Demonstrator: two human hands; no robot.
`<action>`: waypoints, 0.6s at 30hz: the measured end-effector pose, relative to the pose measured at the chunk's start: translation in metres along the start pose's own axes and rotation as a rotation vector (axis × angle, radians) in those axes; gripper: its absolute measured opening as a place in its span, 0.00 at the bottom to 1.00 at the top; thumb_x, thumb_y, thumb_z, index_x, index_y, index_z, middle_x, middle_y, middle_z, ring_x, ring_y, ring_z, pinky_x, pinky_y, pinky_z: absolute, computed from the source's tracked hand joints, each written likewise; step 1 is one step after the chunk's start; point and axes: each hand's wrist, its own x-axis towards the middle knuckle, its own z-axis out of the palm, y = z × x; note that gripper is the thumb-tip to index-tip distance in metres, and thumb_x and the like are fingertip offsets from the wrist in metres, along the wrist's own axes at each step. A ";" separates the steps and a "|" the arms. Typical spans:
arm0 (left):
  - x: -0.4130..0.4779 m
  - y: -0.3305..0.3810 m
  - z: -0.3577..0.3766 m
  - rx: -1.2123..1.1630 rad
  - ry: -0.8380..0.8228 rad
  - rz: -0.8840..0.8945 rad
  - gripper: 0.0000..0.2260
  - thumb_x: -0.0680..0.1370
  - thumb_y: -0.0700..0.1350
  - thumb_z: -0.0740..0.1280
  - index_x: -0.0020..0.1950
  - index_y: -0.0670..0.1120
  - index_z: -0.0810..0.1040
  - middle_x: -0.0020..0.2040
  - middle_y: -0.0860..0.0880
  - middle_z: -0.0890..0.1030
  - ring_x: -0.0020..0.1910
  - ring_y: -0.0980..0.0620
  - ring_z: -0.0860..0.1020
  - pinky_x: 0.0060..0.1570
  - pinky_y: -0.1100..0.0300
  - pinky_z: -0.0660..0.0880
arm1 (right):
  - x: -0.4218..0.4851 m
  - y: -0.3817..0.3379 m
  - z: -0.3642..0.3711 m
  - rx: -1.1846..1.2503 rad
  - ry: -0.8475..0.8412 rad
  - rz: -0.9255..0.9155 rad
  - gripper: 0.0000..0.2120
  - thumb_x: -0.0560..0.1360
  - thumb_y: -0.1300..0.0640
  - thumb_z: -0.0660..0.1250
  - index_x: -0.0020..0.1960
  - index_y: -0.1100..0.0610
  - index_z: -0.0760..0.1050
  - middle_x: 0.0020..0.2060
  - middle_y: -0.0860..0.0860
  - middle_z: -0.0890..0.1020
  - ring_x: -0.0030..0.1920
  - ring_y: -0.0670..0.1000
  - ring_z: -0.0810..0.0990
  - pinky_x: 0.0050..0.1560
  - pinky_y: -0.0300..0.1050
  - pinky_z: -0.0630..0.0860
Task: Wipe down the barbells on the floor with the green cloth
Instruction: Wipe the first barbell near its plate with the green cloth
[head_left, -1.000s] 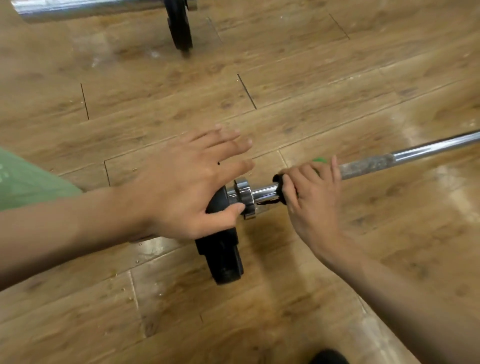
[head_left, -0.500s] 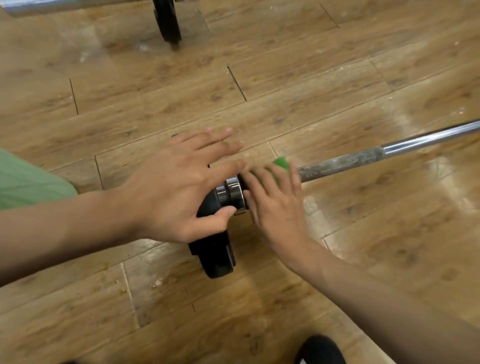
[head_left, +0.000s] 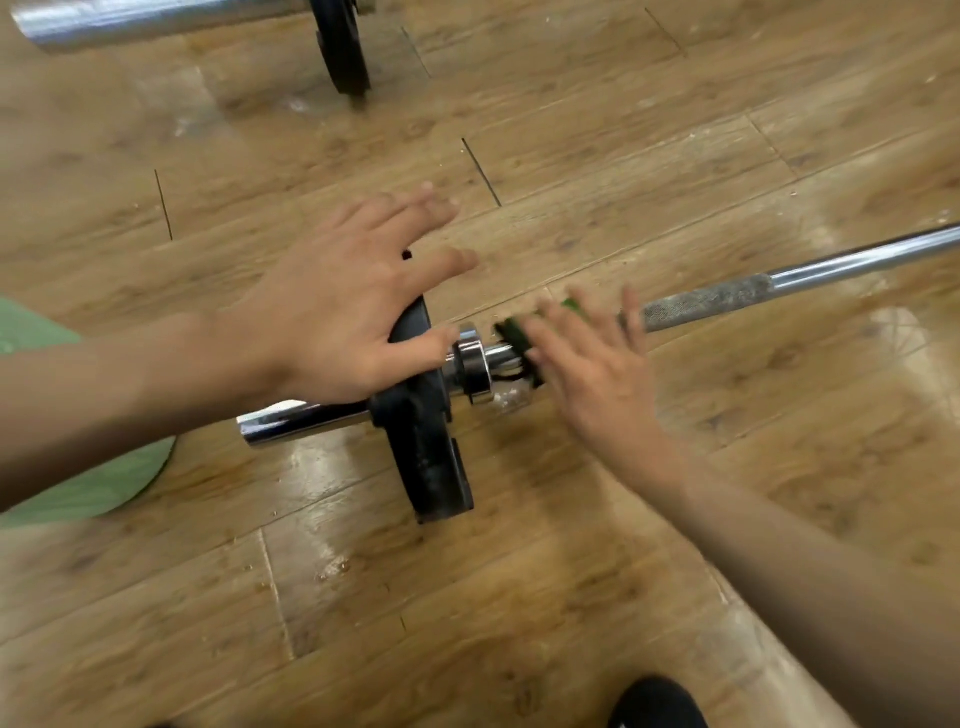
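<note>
Barbell (head_left: 857, 260) in hand lies on the wooden floor (head_left: 571, 597), running from left of centre up to the right edge of the frame; a second barbell (head_left: 156, 21) lies across the upper left. Starting at the left, your left hand (head_left: 332, 322) rests wide and flat on the black plate (head_left: 426, 447), fingers spread, thumb reaching toward the chrome collar (head_left: 474, 364). Keep that palm pressing down so the bar cannot roll or slide while you scrub. Just right of the collar the green cloth (head_left: 517, 332) sits on the shaft under your right hand (head_left: 592, 369), whose fingers lie fairly straight across it and press it to the metal; they are blurred, and the thumb is hidden. You would likely do better to wrap the cloth round the shaft, so the underside gets wiped too. Work in short strokes before moving rightward onto the dull knurled section (head_left: 706, 306), where grime probably clings most, and then along the smooth shaft beyond. Against half a second ago, your left hand has kept its place on the plate. Your right hand, then hard against the collar, has slid a little to the right, so a strip of bare chrome now shows between collar and cloth, and more of the cloth's dark edge shows too.
</note>
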 end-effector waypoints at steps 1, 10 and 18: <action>-0.002 -0.001 0.000 0.021 0.029 -0.009 0.30 0.80 0.60 0.54 0.76 0.45 0.75 0.79 0.37 0.68 0.80 0.36 0.63 0.74 0.38 0.61 | 0.000 0.016 -0.004 -0.018 -0.002 0.022 0.15 0.87 0.51 0.59 0.65 0.54 0.81 0.64 0.52 0.83 0.72 0.59 0.75 0.80 0.65 0.52; 0.000 -0.008 0.006 -0.107 0.052 0.078 0.26 0.82 0.54 0.53 0.71 0.43 0.79 0.74 0.38 0.75 0.74 0.36 0.72 0.69 0.38 0.70 | 0.015 -0.038 -0.001 -0.014 -0.074 0.104 0.17 0.87 0.51 0.55 0.65 0.55 0.80 0.58 0.53 0.83 0.67 0.60 0.77 0.81 0.63 0.54; 0.002 -0.021 0.000 -0.059 -0.052 0.197 0.35 0.79 0.69 0.53 0.73 0.46 0.77 0.71 0.42 0.78 0.72 0.41 0.75 0.72 0.44 0.70 | 0.015 0.011 -0.034 -0.212 -0.303 0.220 0.22 0.87 0.49 0.47 0.64 0.57 0.77 0.65 0.55 0.80 0.75 0.61 0.70 0.81 0.66 0.51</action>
